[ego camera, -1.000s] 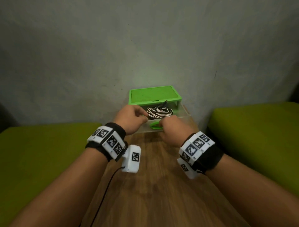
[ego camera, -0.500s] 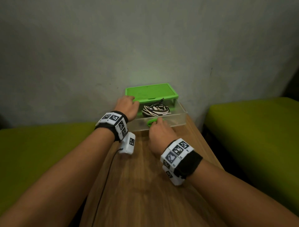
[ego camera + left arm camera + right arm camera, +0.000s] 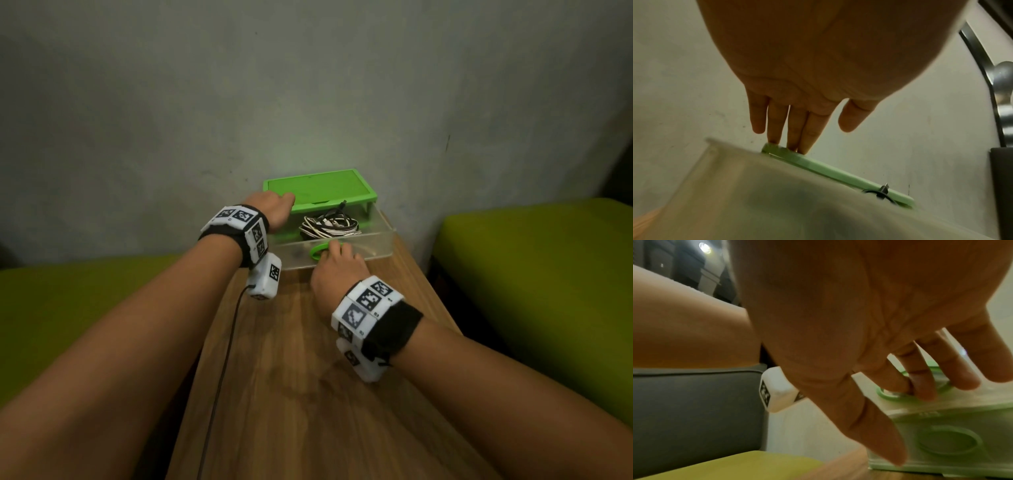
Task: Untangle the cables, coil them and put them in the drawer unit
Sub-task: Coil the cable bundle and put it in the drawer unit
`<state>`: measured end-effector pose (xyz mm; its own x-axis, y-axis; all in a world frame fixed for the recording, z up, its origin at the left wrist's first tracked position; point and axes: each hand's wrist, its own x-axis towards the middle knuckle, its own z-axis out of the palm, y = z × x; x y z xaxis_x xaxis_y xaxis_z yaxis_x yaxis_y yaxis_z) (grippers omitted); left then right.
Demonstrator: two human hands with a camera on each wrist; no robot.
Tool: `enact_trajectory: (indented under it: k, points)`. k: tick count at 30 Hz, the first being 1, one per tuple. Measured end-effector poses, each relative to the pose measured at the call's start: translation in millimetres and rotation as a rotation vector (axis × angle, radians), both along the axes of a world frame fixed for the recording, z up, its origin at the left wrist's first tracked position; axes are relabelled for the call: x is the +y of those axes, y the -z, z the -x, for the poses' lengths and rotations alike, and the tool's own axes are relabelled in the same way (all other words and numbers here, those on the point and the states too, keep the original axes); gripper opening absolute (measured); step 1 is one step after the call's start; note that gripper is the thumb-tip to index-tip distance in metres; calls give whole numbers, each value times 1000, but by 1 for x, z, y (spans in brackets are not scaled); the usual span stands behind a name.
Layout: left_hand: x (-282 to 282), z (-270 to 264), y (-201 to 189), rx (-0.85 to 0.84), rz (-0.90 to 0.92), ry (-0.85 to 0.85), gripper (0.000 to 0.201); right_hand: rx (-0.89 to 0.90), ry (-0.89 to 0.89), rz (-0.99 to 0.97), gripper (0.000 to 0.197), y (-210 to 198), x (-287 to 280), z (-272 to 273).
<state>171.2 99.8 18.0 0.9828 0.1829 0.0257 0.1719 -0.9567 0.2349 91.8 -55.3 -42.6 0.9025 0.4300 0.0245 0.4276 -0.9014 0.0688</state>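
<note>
The green-topped drawer unit point(image 3: 318, 186) stands at the table's far end against the wall. Its clear upper drawer point(image 3: 380, 240) is pulled out, and a coiled bundle of black and white cables point(image 3: 329, 228) lies inside. My left hand point(image 3: 272, 209) rests on the front left corner of the green top, with straight fingertips point(image 3: 789, 146) touching its edge point(image 3: 838, 172). A cable plug point(image 3: 884, 190) pokes up above the drawer rim. My right hand point(image 3: 337, 265) is at the drawer front, its fingers point(image 3: 920, 386) laid against the green ring handle point(image 3: 888, 395). A second ring handle point(image 3: 949, 441) sits on the drawer below.
The wooden table point(image 3: 308, 377) is narrow, with green cushions to the left point(image 3: 68, 308) and right point(image 3: 531, 274). A grey wall rises directly behind the unit. A thin black wire point(image 3: 226, 349) runs from my left wrist camera along the table's left edge.
My left hand has left the cables in the drawer and moved up onto the unit's green top. My right hand has settled against the drawer's ring handle.
</note>
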Motion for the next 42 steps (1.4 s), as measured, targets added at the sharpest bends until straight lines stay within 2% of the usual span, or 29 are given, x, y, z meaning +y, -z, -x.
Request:
enact_trajectory:
  k: [4,5,7,8,9,12,14,15,18,22,23,25,26,28,31,33,37,40,42]
  points:
    - [-2,0,-3,60,-62,-18,55,177,3,96,42,-20,5,-8]
    - [0,0,-2,70,-70,-18,57,191,-19,58,39,-25,2,-8]
    - [3,1,-2,76,-89,-3,62,141,-89,-48,23,-37,-9,-12]
    - [4,3,-1,74,-92,9,65,117,-83,-107,13,-44,-16,-16]
    - [5,4,-1,74,-88,17,66,95,-60,-163,11,-52,-21,-21]
    - [4,7,0,67,-79,24,67,29,-4,-179,45,-68,-25,-47]
    - [3,8,-1,75,-68,26,66,13,9,-22,83,-67,-22,-63]
    - [3,8,-2,78,-65,25,66,17,-2,57,94,-64,-21,-68]
    - [6,6,-2,77,-56,20,58,27,-62,149,106,-53,-16,-79]
    - [9,1,0,63,-67,24,51,59,-77,177,97,-54,-14,-86]
    - [9,1,0,67,-66,23,50,56,-90,179,86,-54,-12,-88]
    - [9,-1,1,76,-68,28,46,40,-95,172,52,-47,-8,-89]
    - [9,-2,0,76,-70,29,46,35,-86,204,45,-42,-7,-90]
    - [8,-2,-1,67,-70,22,49,60,-72,255,53,-33,-4,-90]
    - [8,-1,-1,76,-79,20,49,116,-35,127,68,-33,-4,-88]
    - [6,0,-2,85,-77,18,50,143,-39,115,76,-38,-8,-85]
    - [6,3,-6,95,-73,-7,54,125,-93,76,68,-36,-11,-82]
    - [4,8,-8,95,-83,-7,72,98,-114,15,55,-28,-16,-82]
    - [2,12,-9,94,-92,8,76,84,-115,3,53,-24,-19,-80]
